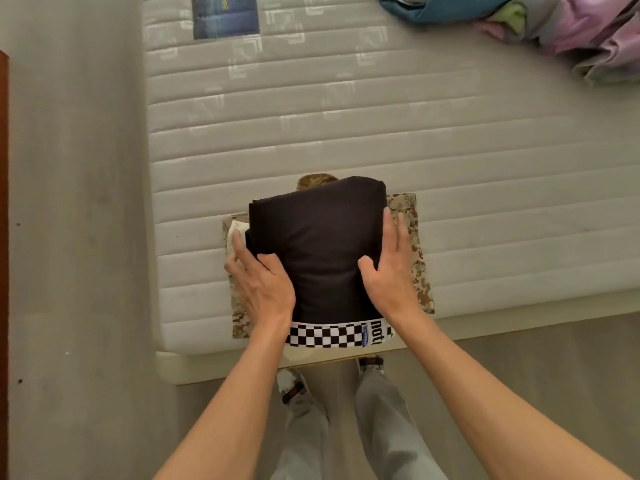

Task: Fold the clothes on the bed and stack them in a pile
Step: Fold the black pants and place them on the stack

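Black garment (pixel 322 244): folded into a thick rectangle, lying on top of the pile near the foot edge of the mattress, its smooth dark cloth rounded at the far right corner
Checkered waistband (pixel 332 335): black and white squares with a small blue tag and part of a printed word, showing at the near edge of the pile just below the black garment
Camouflage garment (pixel 415 251): tan and brown pattern, folded flat beneath the black garment, sticking out on the right side, along the left side and at the far edge
Cream cloth (pixel 235 237): a small pale corner with a stitched edge, peeking out at the left side of the pile, just beyond the left fingertips
Left hand (pixel 263 282): laid on the left side of the black garment, thumb on top of the cloth, fingers straight and pointing away along the side, holding nothing
Right hand (pixel 389 271): laid along the right side of the black garment, thumb resting on the top, fingers straight and close together, pressing against the edge
Mattress (pixel 346 126): off-white quilted surface in horizontal bands, bearing the pile
Loose clothes (pixel 554 26): a crumpled heap of teal, lilac and green fabric at the far right corner, well apart from the pile
Blue label (pixel 227 15): printed patch on the far part of the mattress
Floor (pixel 76 237): grey, to the left of the bed and under the person's feet
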